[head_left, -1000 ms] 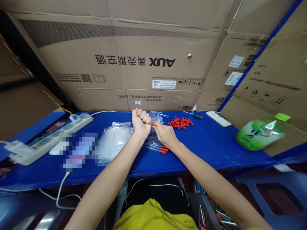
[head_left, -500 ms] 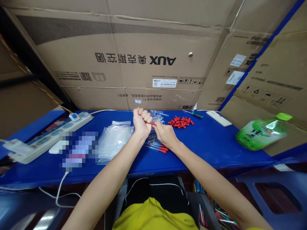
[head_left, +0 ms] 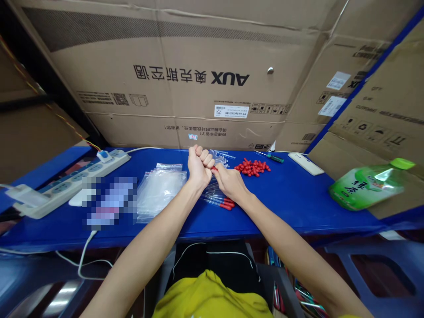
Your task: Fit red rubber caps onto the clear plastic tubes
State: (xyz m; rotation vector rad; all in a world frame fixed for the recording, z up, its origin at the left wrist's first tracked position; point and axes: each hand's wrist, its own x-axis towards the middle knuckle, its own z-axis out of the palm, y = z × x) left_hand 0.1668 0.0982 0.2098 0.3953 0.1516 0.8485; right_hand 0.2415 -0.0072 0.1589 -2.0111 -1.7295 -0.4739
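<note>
My left hand [head_left: 198, 167] is a closed fist over the blue table [head_left: 291, 198], wrapped round what looks like a clear tube that I cannot make out fully. My right hand [head_left: 230, 182] is closed right beside it and pinches a small red cap [head_left: 214, 168] against the fist. Under both hands lies a bunch of clear tubes with red caps [head_left: 221, 202]. A heap of loose red caps [head_left: 252, 167] sits just right of my hands. A stack of clear plastic bags [head_left: 159, 190] lies to the left.
A white power strip [head_left: 71, 181] runs along the left. A green-handled screwdriver [head_left: 270, 156] and a white flat device [head_left: 305, 163] lie at the back right. A green bottle [head_left: 367, 187] lies on its side at the far right. Cardboard boxes [head_left: 198, 79] wall off the back.
Both hands have stayed together on the same spot; only the view has shifted slightly, with the hands sitting a little higher in the picture.
</note>
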